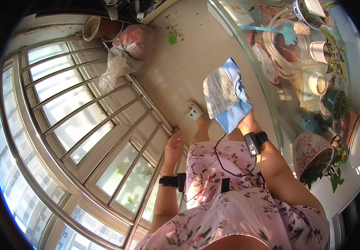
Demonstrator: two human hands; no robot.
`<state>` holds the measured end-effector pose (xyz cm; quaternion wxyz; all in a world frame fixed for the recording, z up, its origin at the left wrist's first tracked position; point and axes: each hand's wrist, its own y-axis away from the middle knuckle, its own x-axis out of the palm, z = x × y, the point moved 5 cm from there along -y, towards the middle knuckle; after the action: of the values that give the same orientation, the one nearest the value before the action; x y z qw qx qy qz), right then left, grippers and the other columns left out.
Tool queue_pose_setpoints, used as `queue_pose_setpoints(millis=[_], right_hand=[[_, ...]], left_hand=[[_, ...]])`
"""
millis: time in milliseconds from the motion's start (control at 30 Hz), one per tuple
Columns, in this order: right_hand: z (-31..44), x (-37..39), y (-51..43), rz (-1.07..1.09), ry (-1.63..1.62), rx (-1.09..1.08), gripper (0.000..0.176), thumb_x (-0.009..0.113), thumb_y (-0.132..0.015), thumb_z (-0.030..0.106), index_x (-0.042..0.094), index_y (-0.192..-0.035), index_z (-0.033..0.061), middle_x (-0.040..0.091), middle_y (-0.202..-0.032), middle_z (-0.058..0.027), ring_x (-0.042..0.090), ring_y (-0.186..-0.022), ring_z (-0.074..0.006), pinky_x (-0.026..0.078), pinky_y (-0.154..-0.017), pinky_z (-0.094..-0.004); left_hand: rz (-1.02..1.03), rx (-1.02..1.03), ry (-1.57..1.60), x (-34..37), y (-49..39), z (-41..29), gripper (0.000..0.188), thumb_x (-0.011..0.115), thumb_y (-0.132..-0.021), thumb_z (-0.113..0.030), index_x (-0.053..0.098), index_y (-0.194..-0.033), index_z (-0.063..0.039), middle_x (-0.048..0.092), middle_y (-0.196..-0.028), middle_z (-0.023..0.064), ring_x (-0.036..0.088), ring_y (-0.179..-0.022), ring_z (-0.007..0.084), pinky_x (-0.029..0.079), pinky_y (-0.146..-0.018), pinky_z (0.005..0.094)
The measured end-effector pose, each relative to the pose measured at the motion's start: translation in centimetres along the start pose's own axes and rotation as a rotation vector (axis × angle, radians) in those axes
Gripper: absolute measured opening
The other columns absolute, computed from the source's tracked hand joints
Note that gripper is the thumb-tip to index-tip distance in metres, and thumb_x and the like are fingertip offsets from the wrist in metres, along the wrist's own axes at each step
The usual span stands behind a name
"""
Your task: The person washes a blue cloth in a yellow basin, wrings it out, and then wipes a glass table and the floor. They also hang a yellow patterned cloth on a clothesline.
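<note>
A blue cloth with a grey, textured patch (222, 90) is held up in my right hand (247, 122), in front of my body. The cloth covers most of the fingers, which grip it from behind. My left hand (174, 147) hangs beside the metal window railing (127, 118), fingers loosely curled and nothing seen in them. Whether it touches the railing I cannot tell. A black device is strapped to each wrist, and a cable runs from the right one.
At right a glass-topped table (255, 65) bears coiled clear hose (269, 47), a glass jar (317, 83) and potted plants, with a patterned pot (312, 153) nearby. A plastic bag (136, 40) and a plant pot (95, 28) stand by the wall. Leaf debris (172, 38) lies on the floor.
</note>
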<state>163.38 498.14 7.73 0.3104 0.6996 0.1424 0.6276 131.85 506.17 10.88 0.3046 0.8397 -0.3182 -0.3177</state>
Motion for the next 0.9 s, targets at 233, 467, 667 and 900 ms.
queue_pose_setpoints(millis=[233, 467, 667, 900], right_hand=[[-9.7, -1.7, -1.7, 0.056, 0.024, 0.156, 0.051, 0.048, -0.097, 0.042, 0.056, -0.133, 0.007, 0.062, -0.131, -0.0114, 0.057, -0.121, -0.029, 0.043, -0.106, -0.047], [-7.5, -4.6, -4.4, -0.497, 1.178, -0.144, 0.062, 0.053, -0.098, 0.05, 0.05, -0.14, 0.0048, 0.049, -0.143, -0.0126, 0.044, -0.133, -0.0236, 0.03, -0.114, -0.04], [4.9, 1.4, 0.4, -0.214, 1.843, -0.633, 0.031, 0.054, -0.1, 0.018, 0.06, -0.124, 0.0009, 0.062, -0.125, -0.0088, 0.054, -0.119, -0.0174, 0.042, -0.102, -0.0305], [2.2, 1.0, -3.2, -0.117, 2.033, -0.458, 0.025, 0.055, -0.1, 0.016, 0.061, -0.12, 0.0023, 0.066, -0.115, -0.008, 0.061, -0.106, -0.0167, 0.047, -0.092, -0.0292]], left_hand=[[-0.112, -0.068, -0.057, -1.7, 3.7, 9.1, 0.04, 0.07, -0.088, -0.016, 0.061, -0.124, -0.001, 0.068, -0.111, 0.0152, 0.07, -0.094, 0.0233, 0.054, -0.081, 0.0341], [-0.157, -0.06, -0.063, -2.9, 3.9, 15.3, 0.041, 0.069, -0.087, -0.019, 0.06, -0.124, -0.002, 0.068, -0.106, 0.0163, 0.067, -0.096, 0.0287, 0.053, -0.081, 0.0384], [-0.162, -0.084, -0.06, -4.0, 2.0, 17.7, 0.04, 0.068, -0.088, -0.02, 0.061, -0.124, -0.004, 0.068, -0.106, 0.0162, 0.067, -0.097, 0.0295, 0.053, -0.081, 0.0396], [-0.157, -0.068, -0.129, -3.5, -3.8, 17.2, 0.043, 0.068, -0.087, -0.018, 0.059, -0.127, -0.006, 0.064, -0.114, 0.0178, 0.066, -0.099, 0.0294, 0.054, -0.083, 0.0395]])
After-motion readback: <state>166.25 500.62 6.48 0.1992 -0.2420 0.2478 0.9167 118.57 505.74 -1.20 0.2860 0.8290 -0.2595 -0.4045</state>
